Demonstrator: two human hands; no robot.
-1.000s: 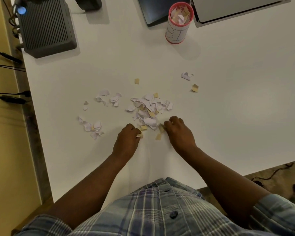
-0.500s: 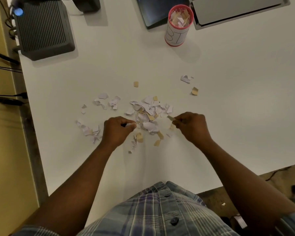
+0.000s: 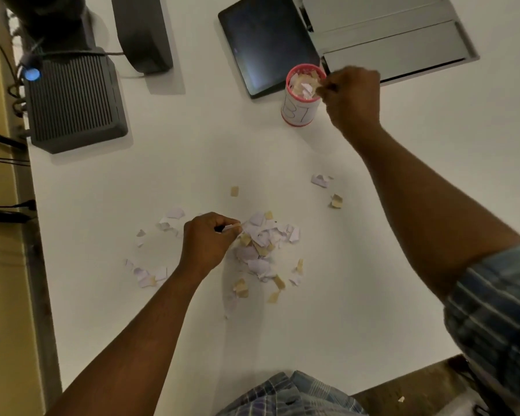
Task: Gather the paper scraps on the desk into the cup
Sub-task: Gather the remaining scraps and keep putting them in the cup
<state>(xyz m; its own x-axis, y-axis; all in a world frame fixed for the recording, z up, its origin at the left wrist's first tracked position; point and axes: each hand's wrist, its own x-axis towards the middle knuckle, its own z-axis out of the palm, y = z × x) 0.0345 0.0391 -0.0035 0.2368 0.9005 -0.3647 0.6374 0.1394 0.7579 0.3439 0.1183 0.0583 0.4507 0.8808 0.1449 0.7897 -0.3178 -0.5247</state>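
A white cup (image 3: 297, 111) with a pink rim stands at the back of the white desk (image 3: 388, 229), filled with paper scraps. My right hand (image 3: 353, 97) hovers at the cup's right rim, fingers pinched on a small scrap over the opening. A pile of white and tan paper scraps (image 3: 261, 250) lies mid-desk. My left hand (image 3: 206, 243) rests at the pile's left edge, pinching a thin white scrap. More scraps (image 3: 149, 276) lie left of that hand, and two loose scraps (image 3: 321, 180) lie toward the right.
A dark tablet (image 3: 264, 43) and a grey folded cover (image 3: 388, 40) lie behind the cup. A ribbed dark box (image 3: 72, 103) with a blue light sits back left, with cables along the desk's left edge. The desk's front edge runs near my shirt.
My right hand has risen from the pile and travelled to the cup with a scrap. My left hand stayed at the pile, holding a scrap. The camera moved closer to the desk.
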